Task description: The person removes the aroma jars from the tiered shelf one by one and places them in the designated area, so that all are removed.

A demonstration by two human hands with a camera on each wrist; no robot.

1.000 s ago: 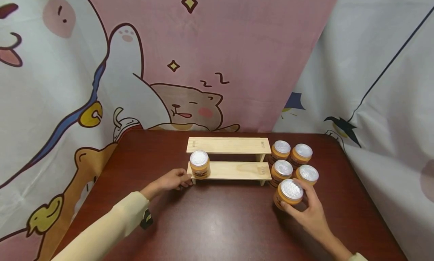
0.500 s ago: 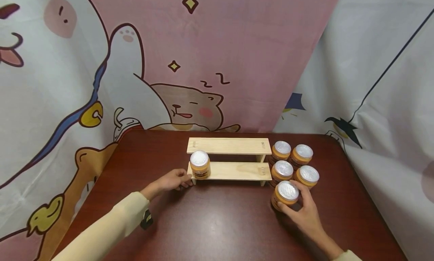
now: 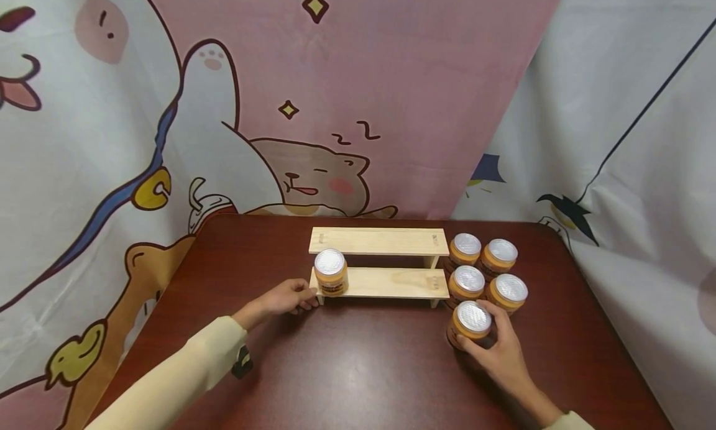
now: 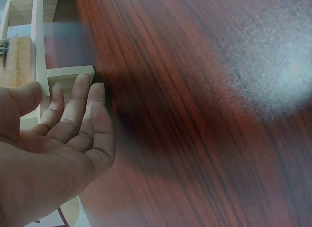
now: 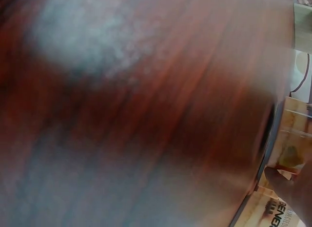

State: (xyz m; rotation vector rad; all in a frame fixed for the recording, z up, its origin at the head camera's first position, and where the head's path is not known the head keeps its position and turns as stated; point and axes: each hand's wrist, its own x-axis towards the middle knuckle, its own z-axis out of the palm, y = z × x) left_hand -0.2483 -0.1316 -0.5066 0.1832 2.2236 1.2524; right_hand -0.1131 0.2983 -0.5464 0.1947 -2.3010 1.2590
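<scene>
Dark red-brown wood made up the big worktop (image 3: 358, 368), and everything stood on it. In the middle stood the pale two-step wooden rack (image 3: 386, 282). One small round orange jar with a silver lid (image 3: 330, 272) sat at the left end of its lower step. The left hand (image 3: 285, 296) rested against that left end of the rack, fingers loose and nearly straight, holding nothing; the left wrist view showed the fingertips (image 4: 83, 80) touching the wood.

To the right of the rack stood a group of four more orange jars with silver lids (image 3: 485, 269), packed close together. Just in front of them, on the worktop, was the nearest round orange jar with a shiny silver lid (image 3: 471, 324). The right hand (image 3: 500, 354) had its fingers curled round the side of this jar, gripping it from the near side.

The jar looked short and wide, with a flat dimpled lid and a label with dark writing round its body. It seemed hard and stiff, so it would likely not squash. If full, it could be a bit heavy for its size, though I could not tell. Its smooth side might slip, so the best hold seemed to be round the middle of the body, below the lid. The right wrist view was too blurry to show more.
</scene>
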